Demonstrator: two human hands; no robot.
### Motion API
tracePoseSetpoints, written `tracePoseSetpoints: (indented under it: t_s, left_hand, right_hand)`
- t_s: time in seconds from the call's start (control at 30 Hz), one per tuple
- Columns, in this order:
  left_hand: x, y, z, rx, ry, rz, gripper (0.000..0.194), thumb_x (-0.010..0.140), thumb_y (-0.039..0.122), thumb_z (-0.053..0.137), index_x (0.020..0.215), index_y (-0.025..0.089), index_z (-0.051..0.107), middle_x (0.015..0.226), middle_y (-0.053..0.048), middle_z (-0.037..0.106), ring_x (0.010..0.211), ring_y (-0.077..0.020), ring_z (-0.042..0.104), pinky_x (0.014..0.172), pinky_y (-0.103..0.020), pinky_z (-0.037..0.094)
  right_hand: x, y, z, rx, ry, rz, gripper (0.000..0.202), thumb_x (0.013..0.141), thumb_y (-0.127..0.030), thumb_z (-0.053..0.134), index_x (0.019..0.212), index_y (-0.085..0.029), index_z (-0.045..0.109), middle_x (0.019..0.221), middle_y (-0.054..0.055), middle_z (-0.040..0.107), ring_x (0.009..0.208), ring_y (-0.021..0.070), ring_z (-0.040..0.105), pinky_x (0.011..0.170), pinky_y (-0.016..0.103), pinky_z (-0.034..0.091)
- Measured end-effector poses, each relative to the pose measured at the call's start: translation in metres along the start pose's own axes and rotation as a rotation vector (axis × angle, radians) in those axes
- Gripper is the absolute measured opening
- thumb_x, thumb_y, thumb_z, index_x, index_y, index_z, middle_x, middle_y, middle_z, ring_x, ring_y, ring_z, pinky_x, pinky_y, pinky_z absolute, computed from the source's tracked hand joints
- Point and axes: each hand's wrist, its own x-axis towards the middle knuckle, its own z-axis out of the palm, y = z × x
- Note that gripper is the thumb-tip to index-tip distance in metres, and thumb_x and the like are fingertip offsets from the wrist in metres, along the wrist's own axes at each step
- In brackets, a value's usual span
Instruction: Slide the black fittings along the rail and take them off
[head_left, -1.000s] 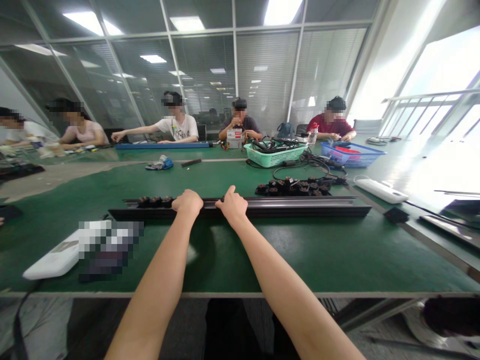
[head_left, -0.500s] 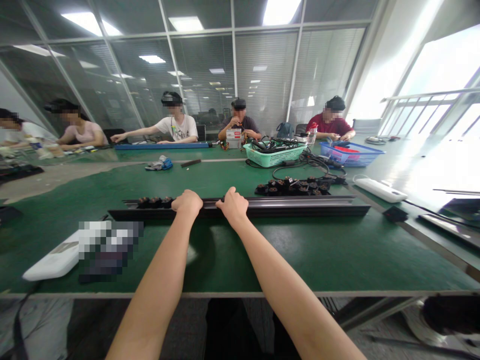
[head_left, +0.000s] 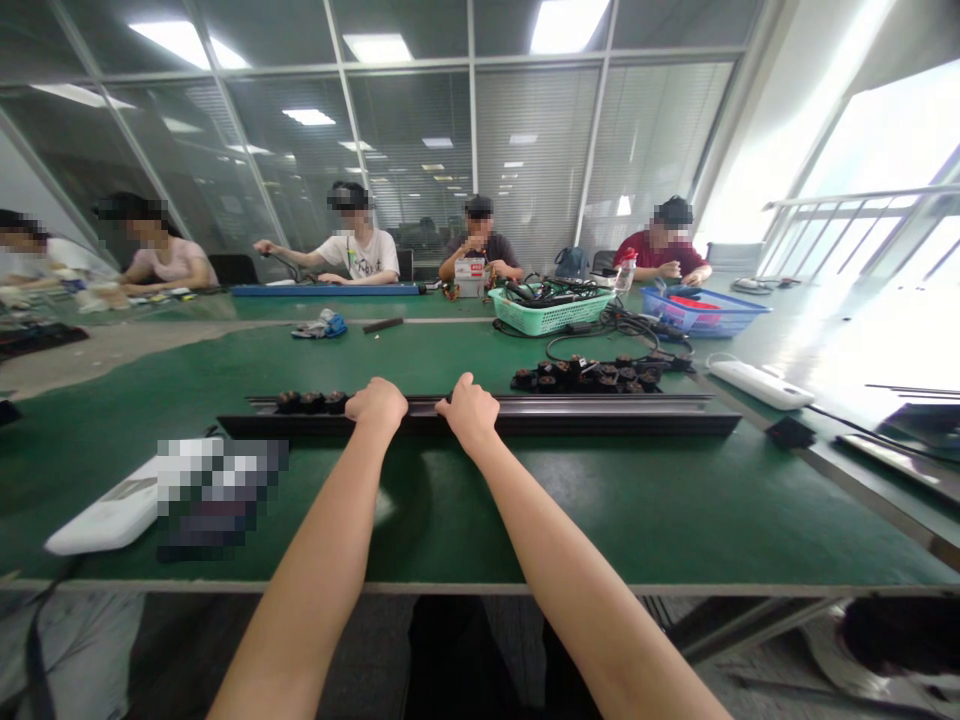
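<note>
A long black metal channel (head_left: 600,424) lies crosswise on the green table in front of me. Several round black socket modules (head_left: 311,402) sit in a row inside its left part. Just right of that row, my left hand (head_left: 377,405) is closed over the channel, its fingertips hidden. My right hand (head_left: 470,405) is also closed, a short way to the right, with a small dark piece showing beside its thumb. What either hand holds is covered by the fingers. Behind the channel's right half lies a pile of black socket modules (head_left: 585,376).
A green basket (head_left: 551,316) of cables and a blue basket (head_left: 724,320) stand farther back. At front left lie a white device (head_left: 112,515) and a blurred dark flat object (head_left: 217,520). A white power bank-like block (head_left: 759,382) is at right. Several people sit across the table.
My hands stay in almost the same place on the channel. Across the table, the person in the white shirt has raised an outstretched arm and now lifts a dark cable-like thing.
</note>
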Motion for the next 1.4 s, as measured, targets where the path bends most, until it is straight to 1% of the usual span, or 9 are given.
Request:
tracePoseSetpoints:
  t_s: [0.23,0.37,0.53,0.67,0.8,1.0,1.13,1.3,1.4]
  left_hand:
    - [-0.001,0.0,0.0,-0.029,0.006,-0.007,0.064,0.082,0.015,0.07,0.145,0.006,0.059,0.137,-0.029,0.067,0.129,-0.0378,0.066,0.094,-0.042,0.058]
    - [-0.003,0.0,-0.002,-0.028,-0.002,-0.003,0.063,0.083,0.015,0.069,0.144,0.007,0.06,0.138,-0.029,0.067,0.129,-0.0375,0.066,0.093,-0.041,0.058]
    - [-0.004,-0.001,-0.003,-0.023,-0.003,0.005,0.061,0.083,0.016,0.068,0.143,0.007,0.061,0.137,-0.028,0.067,0.129,-0.0374,0.066,0.091,-0.04,0.058]
    - [-0.005,-0.001,-0.003,-0.037,0.007,0.018,0.06,0.081,0.015,0.068,0.141,0.007,0.063,0.135,-0.029,0.069,0.127,-0.0382,0.067,0.091,-0.041,0.058]
    - [-0.006,0.0,-0.003,-0.025,-0.006,0.002,0.058,0.084,0.016,0.066,0.141,0.006,0.063,0.136,-0.028,0.068,0.127,-0.0366,0.067,0.092,-0.039,0.058]
    - [-0.003,-0.001,-0.001,-0.009,0.011,0.018,0.058,0.085,0.019,0.064,0.142,0.006,0.061,0.137,-0.028,0.068,0.127,-0.0359,0.067,0.091,-0.039,0.057]
    - [-0.003,-0.002,-0.001,-0.02,-0.005,0.017,0.056,0.086,0.018,0.064,0.141,0.006,0.062,0.141,-0.028,0.065,0.13,-0.0361,0.065,0.095,-0.04,0.057]
    - [-0.005,-0.001,-0.003,-0.016,-0.014,0.013,0.062,0.087,0.017,0.063,0.148,0.005,0.056,0.145,-0.028,0.062,0.135,-0.0371,0.061,0.1,-0.043,0.056]
    - [-0.006,-0.001,-0.004,-0.018,-0.017,0.014,0.062,0.088,0.016,0.063,0.147,0.004,0.056,0.145,-0.028,0.062,0.135,-0.0371,0.061,0.1,-0.042,0.056]
  right_hand:
    - [0.001,-0.003,0.0,-0.01,-0.018,0.016,0.037,0.099,-0.036,0.066,0.127,-0.017,0.051,0.117,0.02,0.076,0.11,0.0288,0.075,0.091,0.037,0.055]
    - [0.002,0.0,-0.002,-0.02,-0.035,-0.017,0.036,0.098,-0.036,0.065,0.126,-0.017,0.052,0.12,0.019,0.075,0.111,0.0288,0.074,0.091,0.037,0.055]
    - [0.0,0.01,0.004,-0.02,0.007,-0.055,0.037,0.1,-0.043,0.06,0.125,-0.018,0.051,0.113,0.017,0.077,0.107,0.0297,0.075,0.086,0.036,0.054]
    - [-0.001,0.011,0.007,-0.024,0.03,-0.057,0.035,0.1,-0.042,0.059,0.124,-0.018,0.051,0.112,0.016,0.077,0.106,0.0295,0.075,0.088,0.036,0.053]
    - [-0.001,0.009,0.005,-0.035,0.033,-0.065,0.035,0.099,-0.041,0.06,0.122,-0.018,0.052,0.113,0.017,0.077,0.106,0.0298,0.075,0.091,0.038,0.053]
    - [0.0,0.01,0.003,-0.011,0.021,-0.066,0.035,0.098,-0.04,0.061,0.123,-0.018,0.052,0.114,0.017,0.076,0.107,0.0301,0.075,0.087,0.037,0.054]
    - [0.0,0.01,0.003,-0.004,0.014,-0.068,0.035,0.097,-0.039,0.061,0.124,-0.018,0.052,0.115,0.017,0.076,0.107,0.0303,0.075,0.087,0.037,0.054]
    - [-0.001,0.01,-0.001,-0.003,0.0,-0.068,0.034,0.098,-0.037,0.06,0.124,-0.018,0.052,0.117,0.017,0.075,0.109,0.0305,0.074,0.088,0.037,0.054]
    - [-0.001,0.01,-0.005,-0.011,-0.016,-0.059,0.034,0.098,-0.037,0.06,0.124,-0.018,0.052,0.117,0.018,0.076,0.11,0.0307,0.074,0.091,0.038,0.053]
